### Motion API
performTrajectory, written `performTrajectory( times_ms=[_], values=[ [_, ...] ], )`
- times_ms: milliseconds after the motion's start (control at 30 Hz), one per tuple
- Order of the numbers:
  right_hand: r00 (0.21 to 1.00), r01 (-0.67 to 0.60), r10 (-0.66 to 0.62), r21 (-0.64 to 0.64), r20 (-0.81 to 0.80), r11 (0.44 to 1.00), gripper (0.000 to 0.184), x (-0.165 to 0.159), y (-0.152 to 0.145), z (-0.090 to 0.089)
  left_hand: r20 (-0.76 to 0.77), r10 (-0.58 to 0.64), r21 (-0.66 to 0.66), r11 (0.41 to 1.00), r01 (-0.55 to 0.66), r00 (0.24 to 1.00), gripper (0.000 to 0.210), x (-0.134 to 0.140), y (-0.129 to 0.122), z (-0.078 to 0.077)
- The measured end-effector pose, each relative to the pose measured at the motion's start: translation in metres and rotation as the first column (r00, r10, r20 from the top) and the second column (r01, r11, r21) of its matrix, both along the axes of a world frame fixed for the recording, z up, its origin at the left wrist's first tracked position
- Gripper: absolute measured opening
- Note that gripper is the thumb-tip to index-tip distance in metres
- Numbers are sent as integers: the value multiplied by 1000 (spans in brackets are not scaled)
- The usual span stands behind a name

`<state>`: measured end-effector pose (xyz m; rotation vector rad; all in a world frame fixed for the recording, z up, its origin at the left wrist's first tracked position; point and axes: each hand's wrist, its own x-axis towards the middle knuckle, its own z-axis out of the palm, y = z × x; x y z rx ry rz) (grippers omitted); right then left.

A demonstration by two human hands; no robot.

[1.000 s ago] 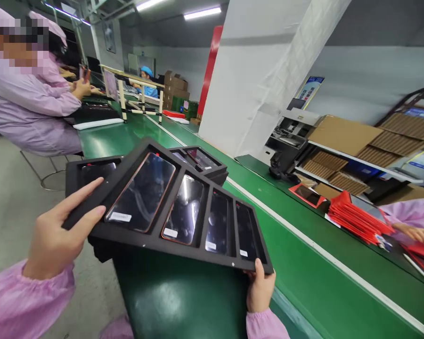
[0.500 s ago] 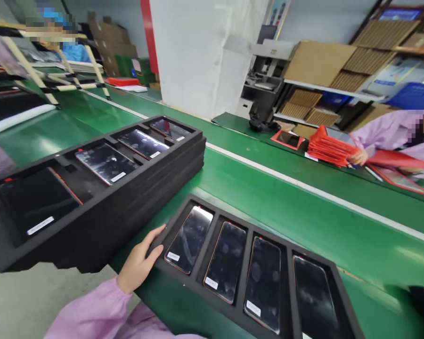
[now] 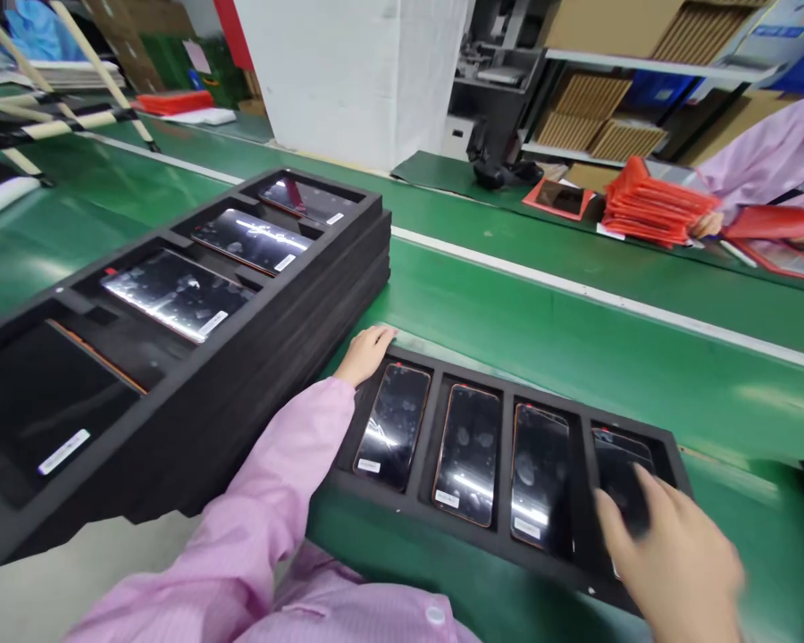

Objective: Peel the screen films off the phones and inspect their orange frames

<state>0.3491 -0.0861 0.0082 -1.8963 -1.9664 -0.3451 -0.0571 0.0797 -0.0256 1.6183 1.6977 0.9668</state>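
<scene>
A black foam tray (image 3: 456, 533) lies in front of me on the green worktop, its compartments side by side, each with a dark phone screen (image 3: 469, 451) that has a thin orange edge. White labels show at the near ends of several. My left hand (image 3: 367, 353) grips the tray's far left corner, fingers curled on the rim. Over the rightmost compartment is my right hand (image 3: 674, 545), slightly blurred, thumb and fingers apart above the rightmost phone screen (image 3: 622, 455). It partly hides that screen, and I cannot tell whether the fingertips touch it.
On the left stands a tall stack of black foam trays (image 3: 295, 330), the top one holding more phone screens. Across the worktop (image 3: 542, 308) a person in a pink sleeve handles red sleeves (image 3: 657, 205). A white pillar (image 3: 328, 80) and shelves with cardboard boxes (image 3: 576, 107) stand behind.
My left hand has moved from the tray's left side to its far left corner. My right hand has come into view over the rightmost compartment. The camera view has shifted.
</scene>
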Motion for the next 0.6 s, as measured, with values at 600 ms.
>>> performTrajectory(
  times_ms=[600],
  values=[
    [863,-505,493,-167,-110,847,34,-225,131,-20,126,-67,15,998,65,990,40,4,17,-3]
  ],
)
